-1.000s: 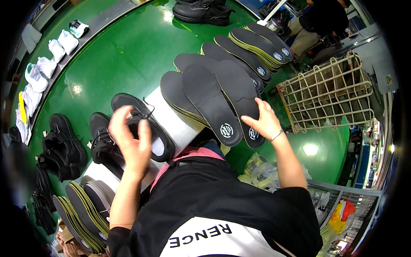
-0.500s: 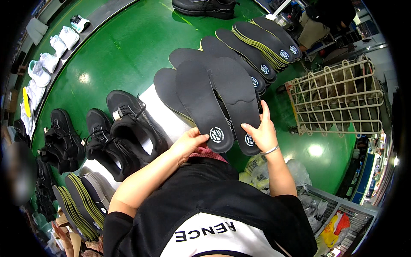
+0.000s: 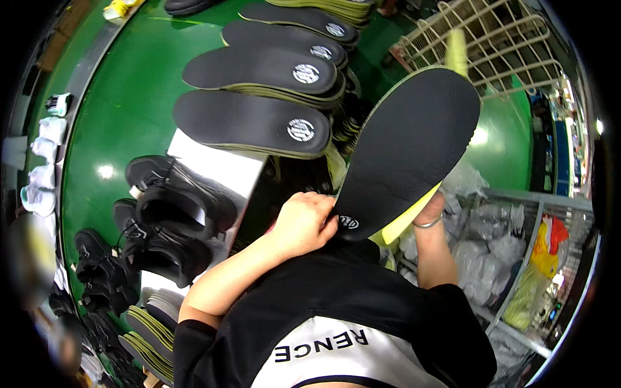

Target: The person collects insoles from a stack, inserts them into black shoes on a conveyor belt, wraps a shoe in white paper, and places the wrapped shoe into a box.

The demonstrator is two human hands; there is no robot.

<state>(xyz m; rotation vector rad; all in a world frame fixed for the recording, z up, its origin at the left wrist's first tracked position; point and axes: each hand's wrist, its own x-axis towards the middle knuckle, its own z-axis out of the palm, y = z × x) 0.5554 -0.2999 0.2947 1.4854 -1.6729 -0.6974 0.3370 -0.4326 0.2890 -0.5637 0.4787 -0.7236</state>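
Note:
A black insole (image 3: 414, 139) with a white printed mark at its heel is lifted up in front of me. My left hand (image 3: 304, 221) pinches it at the heel edge, fingers curled. Behind it, a second insole (image 3: 409, 216) shows its bright yellow underside, with its tip (image 3: 457, 53) poking out above. My right hand (image 3: 432, 211) grips this yellow-sided insole from the right; most of its fingers are hidden behind it. A stack of black insoles (image 3: 239, 119) with yellow-green edges lies just beyond my left hand, beside more such stacks.
Black shoes (image 3: 174, 200) stand on a white-topped surface (image 3: 217, 161) at the left. White shoes (image 3: 43, 174) line a belt farther left. More insoles (image 3: 152, 336) sit at the lower left. A wire basket (image 3: 491, 39) is at the upper right, a metal rack of plastic bags (image 3: 491, 242) at the lower right.
The two insoles, side by side earlier, now overlap, raised and tilted to the right, one showing its yellow underside. My view has turned, so the stacks appear farther left.

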